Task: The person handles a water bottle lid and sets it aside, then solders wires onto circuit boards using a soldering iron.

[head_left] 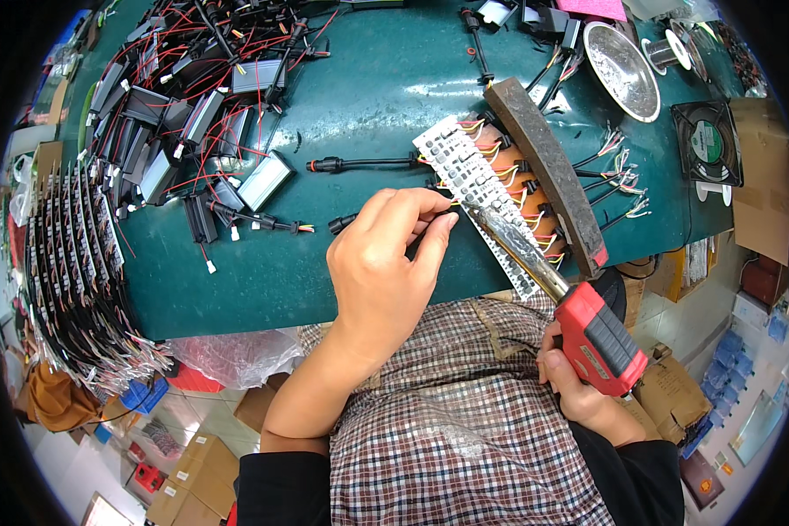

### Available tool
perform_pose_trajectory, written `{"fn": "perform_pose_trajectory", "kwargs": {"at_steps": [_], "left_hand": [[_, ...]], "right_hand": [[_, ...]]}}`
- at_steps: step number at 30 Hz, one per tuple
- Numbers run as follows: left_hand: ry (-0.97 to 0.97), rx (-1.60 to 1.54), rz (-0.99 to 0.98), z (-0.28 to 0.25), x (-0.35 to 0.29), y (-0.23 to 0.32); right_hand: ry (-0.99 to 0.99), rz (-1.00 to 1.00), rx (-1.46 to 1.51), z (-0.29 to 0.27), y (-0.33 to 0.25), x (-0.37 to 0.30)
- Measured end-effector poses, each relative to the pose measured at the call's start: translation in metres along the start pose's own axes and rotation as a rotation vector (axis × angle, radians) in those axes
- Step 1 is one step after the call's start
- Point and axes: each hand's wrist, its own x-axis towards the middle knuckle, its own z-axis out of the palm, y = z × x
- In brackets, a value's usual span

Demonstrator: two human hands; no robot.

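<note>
Right grip [580, 393] around soldering gun [600, 337], near table edge [237, 325]

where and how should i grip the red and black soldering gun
Best by its thick handle, probably from the person's side, where the right hand holds it. The long metal barrel reaches up-left over the white circuit board and may be hot, so keep off it.

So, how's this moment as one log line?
left hand: beside white circuit board | right hand: holding red-handled soldering iron | iron: barrel angled over board
</note>
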Motion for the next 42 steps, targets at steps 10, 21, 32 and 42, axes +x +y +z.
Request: {"fn": "perform_pose_trajectory", "kwargs": {"at_steps": [10,21,32,42], "left_hand": [[0.002,0.011,0.010,0.000,0.000,0.000],[0.006,0.030,0.020,0.000,0.001,0.001],[0.005,0.039,0.024,-0.001,0.001,0.002],[0.003,0.047,0.026,-0.001,0.002,0.003]], "right_hand": [[-0.112,-0.042,-0.112,-0.004,-0.009,0.000],[-0.072,-0.075,-0.040,-0.006,0.000,-0.002],[-0.143,-0.069,-0.075,-0.004,-0.009,0.001],[-0.109,-0.021,0.031,-0.008,-0.011,-0.002]]}}
